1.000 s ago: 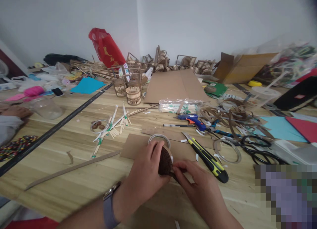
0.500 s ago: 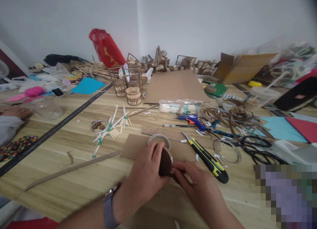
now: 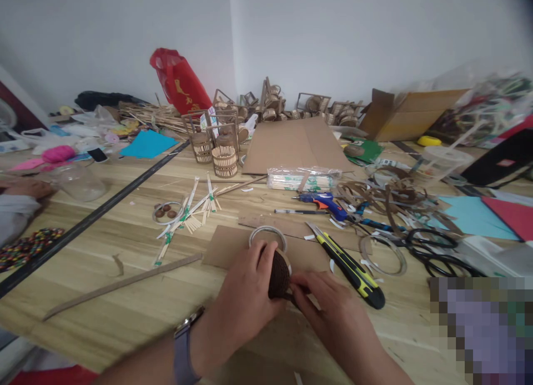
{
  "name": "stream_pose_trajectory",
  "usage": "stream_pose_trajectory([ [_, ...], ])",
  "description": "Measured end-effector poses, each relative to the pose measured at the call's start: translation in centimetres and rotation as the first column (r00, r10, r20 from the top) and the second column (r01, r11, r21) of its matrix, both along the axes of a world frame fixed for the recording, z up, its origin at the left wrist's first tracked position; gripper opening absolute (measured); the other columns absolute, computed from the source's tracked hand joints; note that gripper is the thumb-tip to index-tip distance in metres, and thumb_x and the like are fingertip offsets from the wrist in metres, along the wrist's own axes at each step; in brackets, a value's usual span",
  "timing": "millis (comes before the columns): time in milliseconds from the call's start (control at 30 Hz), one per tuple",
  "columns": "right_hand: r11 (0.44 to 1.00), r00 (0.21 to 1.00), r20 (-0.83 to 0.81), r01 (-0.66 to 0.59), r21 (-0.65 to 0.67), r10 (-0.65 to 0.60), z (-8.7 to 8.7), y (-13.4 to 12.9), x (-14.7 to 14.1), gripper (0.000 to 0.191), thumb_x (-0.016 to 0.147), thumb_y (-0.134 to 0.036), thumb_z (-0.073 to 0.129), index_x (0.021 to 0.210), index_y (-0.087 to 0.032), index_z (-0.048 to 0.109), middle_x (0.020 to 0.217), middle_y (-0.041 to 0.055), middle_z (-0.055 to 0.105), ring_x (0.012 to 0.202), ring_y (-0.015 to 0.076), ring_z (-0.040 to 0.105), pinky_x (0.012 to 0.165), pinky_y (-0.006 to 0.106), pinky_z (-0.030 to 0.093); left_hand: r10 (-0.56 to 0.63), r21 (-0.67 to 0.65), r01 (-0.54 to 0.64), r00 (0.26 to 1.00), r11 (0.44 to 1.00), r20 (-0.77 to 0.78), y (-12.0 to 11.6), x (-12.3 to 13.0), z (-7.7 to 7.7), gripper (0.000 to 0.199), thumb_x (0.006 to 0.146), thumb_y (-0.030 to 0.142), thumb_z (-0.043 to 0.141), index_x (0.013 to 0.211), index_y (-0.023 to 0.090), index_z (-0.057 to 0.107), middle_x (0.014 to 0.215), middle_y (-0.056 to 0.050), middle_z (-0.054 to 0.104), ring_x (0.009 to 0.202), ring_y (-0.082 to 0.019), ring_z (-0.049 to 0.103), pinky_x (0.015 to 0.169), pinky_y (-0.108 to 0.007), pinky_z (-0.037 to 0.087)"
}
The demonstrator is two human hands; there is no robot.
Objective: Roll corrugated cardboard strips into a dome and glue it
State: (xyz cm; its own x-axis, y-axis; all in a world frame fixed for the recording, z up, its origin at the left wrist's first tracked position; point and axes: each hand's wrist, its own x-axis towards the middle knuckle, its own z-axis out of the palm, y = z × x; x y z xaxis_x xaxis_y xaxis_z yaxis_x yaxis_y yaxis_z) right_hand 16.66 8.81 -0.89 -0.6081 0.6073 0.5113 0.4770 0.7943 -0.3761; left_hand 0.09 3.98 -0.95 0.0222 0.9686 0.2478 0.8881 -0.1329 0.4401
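Observation:
My left hand (image 3: 244,293), with a watch on its wrist, is wrapped round a small round dark-brown woven piece (image 3: 280,275) with a paler rim. At that piece's lower right edge, my right hand (image 3: 335,310) pinches a narrow brown strip (image 3: 290,297) that runs along the rim; its far end is hidden by my fingers. Just beyond my left hand, a pale ring (image 3: 284,238) lies on a flat cardboard piece (image 3: 220,246). A yellow-and-black utility knife (image 3: 350,265) rests to the right, near my right hand.
Behind the knife lie a blue glue gun (image 3: 327,201), a pen (image 3: 297,211) and black-handled scissors (image 3: 433,238). Bundled sticks (image 3: 191,207) lie to the left. Small slatted buckets (image 3: 225,161) stand farther back. Another person's hand (image 3: 35,189) is at the left edge.
The woven piece has tilted slightly and shifted a little to the right in my left hand. My right fingers stay at its edge; the table things look unmoved.

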Motion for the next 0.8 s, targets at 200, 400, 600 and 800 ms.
stream_pose_trajectory([
  [200,1.000,0.999,0.052,-0.015,0.018,0.014,-0.09,0.12,0.08,0.023,0.090,-0.012,0.044,0.081,-0.020,0.064,0.071,0.0035,0.073,0.062,0.0169,0.067,0.059,0.027,0.048,-0.001,-0.001,0.001,1.000,1.000,0.012,0.11,-0.04,-0.02,0.078,0.064,0.011,0.069,0.133,0.017,0.034,0.130,-0.017,0.051,0.119,-0.037,0.053,0.092,-0.053,0.052],
  [400,0.998,0.999,0.039,-0.016,0.053,0.014,-0.20,0.09,0.03,0.023,0.089,-0.011,0.044,0.080,-0.020,0.062,0.069,0.0028,0.070,0.061,0.0166,0.065,0.059,0.027,0.047,-0.003,-0.010,0.004,0.999,1.000,0.036,0.13,-0.02,-0.05,0.076,0.064,0.012,0.069,0.132,0.017,0.036,0.131,-0.017,0.050,0.119,-0.036,0.053,0.092,-0.051,0.052],
  [600,0.999,0.999,0.049,-0.011,0.048,0.009,-0.52,0.24,0.20,0.020,0.087,-0.010,0.046,0.080,-0.020,0.061,0.068,0.0019,0.069,0.062,0.0167,0.064,0.058,0.027,0.046,-0.004,0.006,0.004,0.998,1.000,0.058,0.07,0.02,-0.23,0.075,0.065,0.014,0.069,0.132,0.020,0.035,0.128,-0.015,0.052,0.117,-0.035,0.054,0.091,-0.049,0.052],
  [800,1.000,0.999,0.031,-0.014,-0.004,0.014,-0.52,0.10,0.28,0.017,0.090,-0.012,0.049,0.087,-0.021,0.063,0.076,0.0016,0.072,0.067,0.0164,0.067,0.063,0.027,0.048,0.015,0.002,-0.015,0.998,1.000,0.063,0.32,-0.38,-0.08,0.076,0.063,0.014,0.069,0.131,0.021,0.035,0.127,-0.014,0.052,0.115,-0.034,0.055,0.093,-0.050,0.051],
])
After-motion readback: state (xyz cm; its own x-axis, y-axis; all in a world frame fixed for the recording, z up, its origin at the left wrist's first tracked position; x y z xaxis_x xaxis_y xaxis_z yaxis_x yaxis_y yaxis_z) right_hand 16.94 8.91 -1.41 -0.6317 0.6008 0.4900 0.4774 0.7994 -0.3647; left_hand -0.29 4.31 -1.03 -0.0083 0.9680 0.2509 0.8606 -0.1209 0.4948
